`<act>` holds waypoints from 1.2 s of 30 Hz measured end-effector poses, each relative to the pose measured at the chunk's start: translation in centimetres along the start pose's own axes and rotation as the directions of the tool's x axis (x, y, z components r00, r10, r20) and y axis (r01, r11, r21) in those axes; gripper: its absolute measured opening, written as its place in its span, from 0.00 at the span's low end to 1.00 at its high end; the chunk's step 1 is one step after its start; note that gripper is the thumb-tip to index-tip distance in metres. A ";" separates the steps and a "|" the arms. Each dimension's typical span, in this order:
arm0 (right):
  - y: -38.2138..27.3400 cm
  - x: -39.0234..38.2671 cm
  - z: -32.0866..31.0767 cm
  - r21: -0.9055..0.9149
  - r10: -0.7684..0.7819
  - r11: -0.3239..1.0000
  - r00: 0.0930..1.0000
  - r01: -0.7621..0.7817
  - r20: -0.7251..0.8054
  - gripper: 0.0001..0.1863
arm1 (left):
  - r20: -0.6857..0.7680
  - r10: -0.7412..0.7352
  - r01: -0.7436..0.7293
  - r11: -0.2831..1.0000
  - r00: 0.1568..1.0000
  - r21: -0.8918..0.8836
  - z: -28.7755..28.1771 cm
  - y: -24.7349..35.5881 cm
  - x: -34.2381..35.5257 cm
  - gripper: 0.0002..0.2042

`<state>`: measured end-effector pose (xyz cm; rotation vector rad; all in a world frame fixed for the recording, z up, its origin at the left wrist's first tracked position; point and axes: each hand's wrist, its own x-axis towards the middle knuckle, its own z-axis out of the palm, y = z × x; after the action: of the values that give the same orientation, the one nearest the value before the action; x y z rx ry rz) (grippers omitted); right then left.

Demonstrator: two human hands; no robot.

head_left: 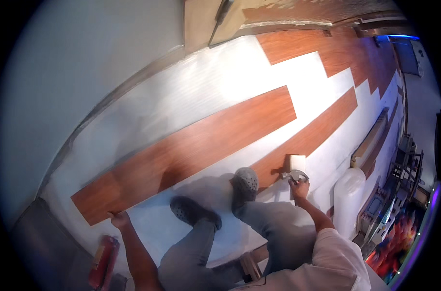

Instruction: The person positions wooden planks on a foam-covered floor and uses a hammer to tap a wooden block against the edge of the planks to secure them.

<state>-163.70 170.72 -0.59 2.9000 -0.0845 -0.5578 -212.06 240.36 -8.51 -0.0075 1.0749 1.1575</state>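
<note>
The right hand (pixel 300 188) is clenched around a hammer (pixel 299 175), head close by a pale block (pixel 297 160)! Over left, the left hand (pixel 119 220) touches the long plank (pixel 196 150) at its near-end edge; whether it's pinching, can't tell.

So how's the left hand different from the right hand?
The left hand touches the near end of a reddish-brown plank, while the right hand grips a claw hammer. The left hand is on the left side of the shoes, but the right hand is on their right, close to a pale block. Both hands are bare.
</note>
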 end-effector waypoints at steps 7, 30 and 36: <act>1.0 0.5 8.9 0.148 0.083 0.987 0.984 -0.060 -0.158 0.33 | -0.091 0.055 -0.044 0.991 0.994 0.125 -3.0 -4.7 4.7 0.28; -10.3 10.4 -1.1 0.155 -0.287 0.939 0.948 0.307 -0.140 0.19 | 0.389 0.368 -0.341 -0.189 0.845 0.921 -0.3 -8.8 5.7 0.28; -17.6 20.9 -5.4 0.206 -0.385 0.867 0.872 0.454 -0.302 0.24 | 0.083 0.082 -0.101 0.248 0.993 0.964 1.1 -9.0 4.3 0.17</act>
<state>-141.90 186.97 -6.65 3.2456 0.5738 -0.2417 -204.73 239.89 -15.34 1.0951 1.6565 0.3741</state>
